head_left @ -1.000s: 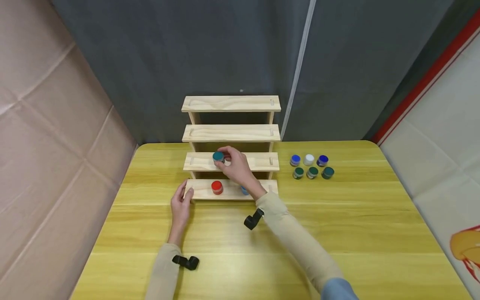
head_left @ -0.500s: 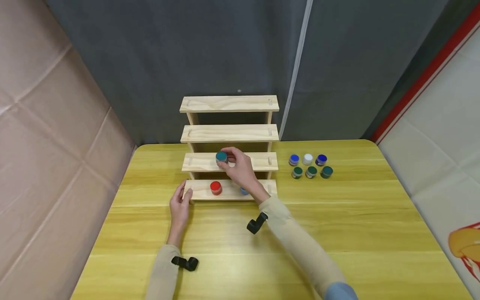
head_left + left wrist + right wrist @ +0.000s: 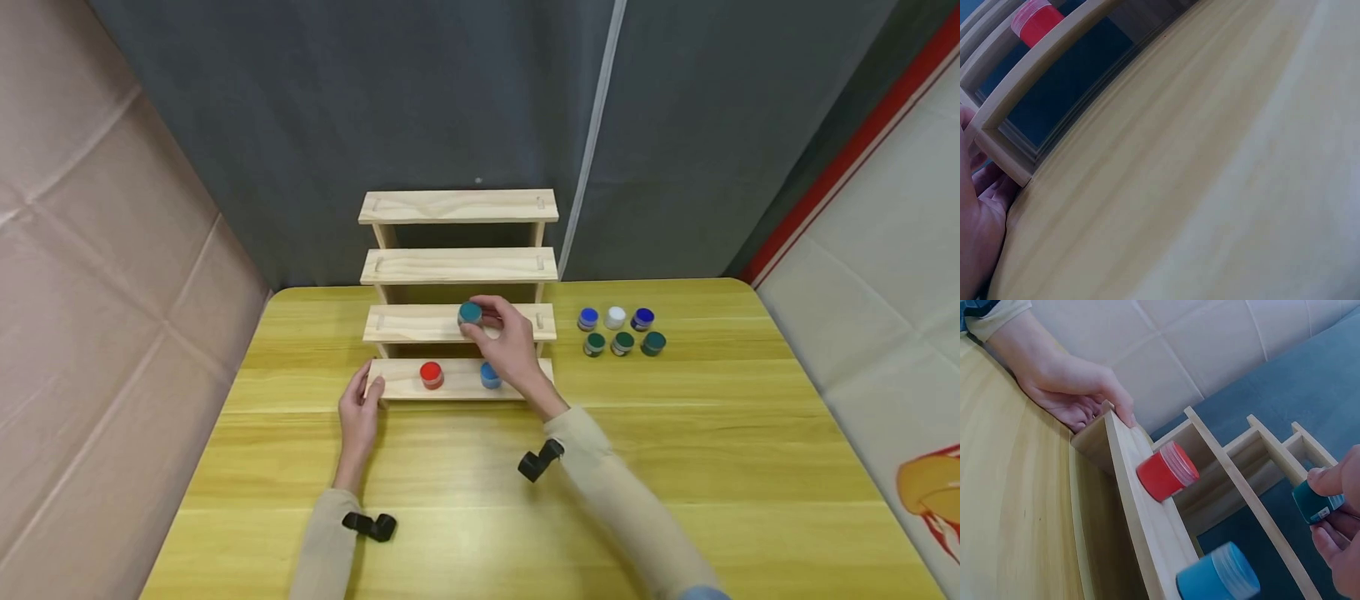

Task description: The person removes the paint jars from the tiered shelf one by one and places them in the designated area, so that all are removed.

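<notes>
A tiered wooden display rack [image 3: 457, 265] stands on the table. With thumb on top and fingers curled beneath, my left hand [image 3: 358, 421] grips the left end of its lowest shelf. My right hand [image 3: 512, 343] pinches a small paint jar with a teal lid [image 3: 470, 313] between thumb and fingers, over the second shelf from the bottom. Its dark teal body [image 3: 1310, 501] shows in the right wrist view. On the lowest shelf a red paint jar [image 3: 431, 375] and a blue paint jar [image 3: 490, 377] stand upright and apart, the blue one beside my right wrist.
Right of the rack, several jars stand in two short rows on the wooden table [image 3: 465, 483]. The back row has a white-lidded jar [image 3: 616, 317] between two blue-lidded ones; the front row has green-lidded jars [image 3: 622, 343]. A dark curtain [image 3: 337, 125] hangs behind the rack.
My right hand has moved right along the second shelf with the teal-lidded paint jar, uncovering the blue jar below. My left hand keeps its grip on the rack.
</notes>
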Tool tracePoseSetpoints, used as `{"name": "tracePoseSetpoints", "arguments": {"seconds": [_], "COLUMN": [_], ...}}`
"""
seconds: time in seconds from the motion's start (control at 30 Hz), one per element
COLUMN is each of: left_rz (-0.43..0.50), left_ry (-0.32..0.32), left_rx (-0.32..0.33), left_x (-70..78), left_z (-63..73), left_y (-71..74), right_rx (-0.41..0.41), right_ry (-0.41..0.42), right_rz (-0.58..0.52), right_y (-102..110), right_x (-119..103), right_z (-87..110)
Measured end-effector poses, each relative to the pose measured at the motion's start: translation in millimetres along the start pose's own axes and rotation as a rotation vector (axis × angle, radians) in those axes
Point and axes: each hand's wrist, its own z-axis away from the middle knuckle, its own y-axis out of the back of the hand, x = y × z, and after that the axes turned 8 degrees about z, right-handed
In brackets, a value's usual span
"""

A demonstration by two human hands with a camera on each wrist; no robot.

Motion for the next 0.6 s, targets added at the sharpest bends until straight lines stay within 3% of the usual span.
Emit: {"name": "tracePoseSetpoints", "arguments": {"seconds": [0.37,0.6], "left_rz": [-0.01,-0.011], "left_ry": [0.009,0.007], "left_rx": [-0.003,-0.009], "left_x": [1.0,1.3], "left_z": [1.0,0.7], "left_y": [-0.1,0.0], "right_rx": [0.135,0.165], "right_ry": [0.034,0.01], "right_rz": [-0.014,-0.048], "right_y": [24.4,39.4], "right_x": [9.4,10.4], "right_z": [9.6,16.5]}}
